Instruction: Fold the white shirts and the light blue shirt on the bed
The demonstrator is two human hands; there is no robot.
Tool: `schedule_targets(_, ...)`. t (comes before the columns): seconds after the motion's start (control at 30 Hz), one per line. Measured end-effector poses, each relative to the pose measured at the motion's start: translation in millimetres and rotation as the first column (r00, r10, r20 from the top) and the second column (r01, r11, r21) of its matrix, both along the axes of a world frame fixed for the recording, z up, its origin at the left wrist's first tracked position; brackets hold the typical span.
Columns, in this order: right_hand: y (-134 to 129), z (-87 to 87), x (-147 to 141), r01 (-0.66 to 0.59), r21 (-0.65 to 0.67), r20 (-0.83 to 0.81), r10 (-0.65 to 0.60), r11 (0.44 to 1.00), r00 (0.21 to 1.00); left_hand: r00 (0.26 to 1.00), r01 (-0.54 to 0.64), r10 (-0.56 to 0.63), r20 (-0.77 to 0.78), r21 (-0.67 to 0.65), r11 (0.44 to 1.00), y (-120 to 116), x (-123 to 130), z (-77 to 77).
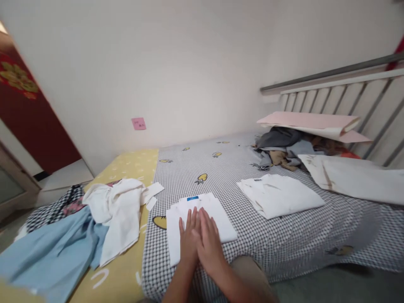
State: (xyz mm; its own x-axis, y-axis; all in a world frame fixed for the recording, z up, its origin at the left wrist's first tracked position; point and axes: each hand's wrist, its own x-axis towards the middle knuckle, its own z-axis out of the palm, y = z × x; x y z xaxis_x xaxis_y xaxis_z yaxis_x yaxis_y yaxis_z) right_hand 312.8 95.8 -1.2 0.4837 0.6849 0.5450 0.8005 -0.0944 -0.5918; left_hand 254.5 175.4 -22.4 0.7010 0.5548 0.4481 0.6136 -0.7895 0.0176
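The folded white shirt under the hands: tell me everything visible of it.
The folded white shirt is a roughly rectangular bundle of plain, soft-looking white fabric, lying flat on a black-and-white checked bedsheet. It looks neatly folded, with only slight creases. A small blue label shows near its far edge. The left hand and right hand rest on it side by side, fingers spread and pointing away from the person, covering its middle.
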Motion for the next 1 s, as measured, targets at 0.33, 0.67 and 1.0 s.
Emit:
schedule_targets(0.33, 9.7, -21.9, 25.3, -0.122, -0.443, -0.014, 0.130, 0.888, 0.991, 0.997, -0.032, 0.034, -0.074, 0.025, 0.999, 4.0, -3.4, -38.9)
schedule_targets(0.67, 12.4, -36.2, 84.6, 0.091, -0.456, 0.140, -0.029, 0.885, 0.990, 0.995, -0.061, 0.061, 0.076, -0.003, 0.998, 0.7, 7.4, -38.8)
schedule_targets(1.0, 74.3, -30.4, 151.8, 0.113, -0.522, 0.178, -0.022, 0.846, 0.984, 0.988, -0.072, 0.073, 0.139, -0.013, 0.997, 3.8, 11.1, -44.5)
